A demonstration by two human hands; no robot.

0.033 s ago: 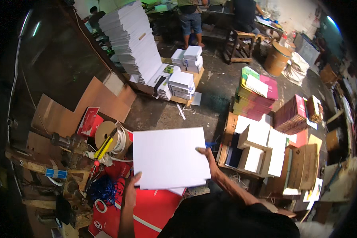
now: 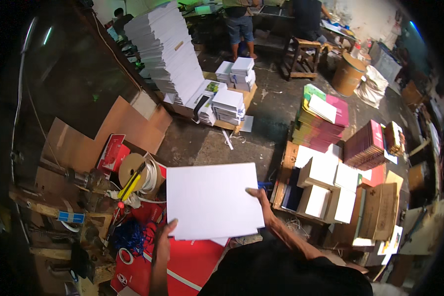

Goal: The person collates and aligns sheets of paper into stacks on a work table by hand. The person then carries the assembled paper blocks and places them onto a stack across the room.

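Cluttered workshop floor, paper stacks [image 2: 167, 49] behind: white sheet stack [image 2: 213, 200] held level above red board [image 2: 192, 266], left hand [image 2: 163, 241] and right hand [image 2: 260, 200] clamped on opposite edges; best kept flat, edges squared.

White sheet stack [image 2: 213, 201]: plain, blank, rectangular, held flat and level above red cardboard [image 2: 192, 266], slightly skewed; pinched at lower left corner by left hand [image 2: 162, 244], at right edge by right hand [image 2: 262, 201].

Grey concrete floor [image 2: 217, 143] under wooden pallets [image 2: 287, 163], cardboard sheets [image 2: 128, 123], stacked white paper [image 2: 167, 49].
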